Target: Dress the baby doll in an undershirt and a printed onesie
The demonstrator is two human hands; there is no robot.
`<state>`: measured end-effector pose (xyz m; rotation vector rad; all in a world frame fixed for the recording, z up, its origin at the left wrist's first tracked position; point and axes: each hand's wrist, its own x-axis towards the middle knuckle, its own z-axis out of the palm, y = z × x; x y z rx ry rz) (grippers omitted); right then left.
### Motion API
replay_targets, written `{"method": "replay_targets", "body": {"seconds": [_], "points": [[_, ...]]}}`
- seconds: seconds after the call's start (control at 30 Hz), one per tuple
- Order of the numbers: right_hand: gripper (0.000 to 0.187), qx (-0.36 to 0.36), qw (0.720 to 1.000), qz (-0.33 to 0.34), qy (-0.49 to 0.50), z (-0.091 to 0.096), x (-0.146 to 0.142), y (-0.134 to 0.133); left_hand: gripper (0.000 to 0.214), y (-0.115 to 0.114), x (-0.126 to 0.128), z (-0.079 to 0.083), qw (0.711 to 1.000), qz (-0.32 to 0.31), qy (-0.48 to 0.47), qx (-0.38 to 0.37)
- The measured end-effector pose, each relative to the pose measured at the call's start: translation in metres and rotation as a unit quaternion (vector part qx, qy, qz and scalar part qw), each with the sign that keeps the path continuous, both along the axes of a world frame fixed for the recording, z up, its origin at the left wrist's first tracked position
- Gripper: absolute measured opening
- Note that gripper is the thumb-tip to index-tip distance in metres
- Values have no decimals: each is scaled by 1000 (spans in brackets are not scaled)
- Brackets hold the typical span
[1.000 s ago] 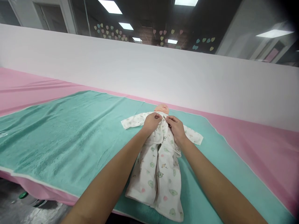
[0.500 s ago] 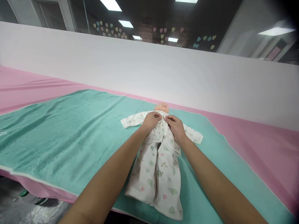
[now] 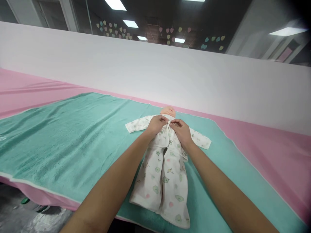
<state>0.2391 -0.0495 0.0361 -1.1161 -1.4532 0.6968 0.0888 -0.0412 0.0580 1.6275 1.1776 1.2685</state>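
A baby doll (image 3: 168, 111) lies on its back, its head toward the wall. It wears a white printed jacket (image 3: 161, 139) with long sleeves spread to both sides, and matching trousers (image 3: 159, 181). At the top of the jacket's front, just below the doll's neck, my left hand (image 3: 157, 124) pinches one front edge. Facing it, my right hand (image 3: 181, 129) pinches the other edge, its fingertips close to the left ones. A small pale fastening shows between the fingertips; its exact kind is hard to make out. Below the hands the jacket front hangs partly apart.
Under the doll spreads a teal blanket (image 3: 73, 139) with a white edge, over a pink cloth (image 3: 272, 145). Behind stands a white wall (image 3: 150, 71) with a dark window (image 3: 155, 19) bearing heart stickers. A grey floor (image 3: 14, 207) shows at lower left.
My fingertips have drawn slightly closer together at the jacket's top, with the right hand shifting a little left. The doll and its clothes lie in the same place.
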Motion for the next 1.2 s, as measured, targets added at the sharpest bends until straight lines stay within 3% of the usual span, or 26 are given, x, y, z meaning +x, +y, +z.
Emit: {"method": "replay_targets", "body": {"seconds": [0.33, 0.57, 0.83, 1.07, 1.2], "points": [[25, -14, 999, 14, -26, -1, 0, 1, 11, 1, 4, 3, 992, 42, 109, 56], [24, -9, 999, 0, -42, -1, 0, 1, 17, -8, 5, 6, 987, 30, 143, 65], [21, 11, 998, 52, 13, -2, 0, 1, 18, -10, 6, 5, 988, 51, 139, 40], [22, -2, 998, 57, 16, -7, 2, 3, 23, -9, 9, 3, 987, 78, 132, 54], [21, 9, 995, 85, 52, -6, 2, 2, 22, -9, 8, 3, 993, 73, 83, 33]]}}
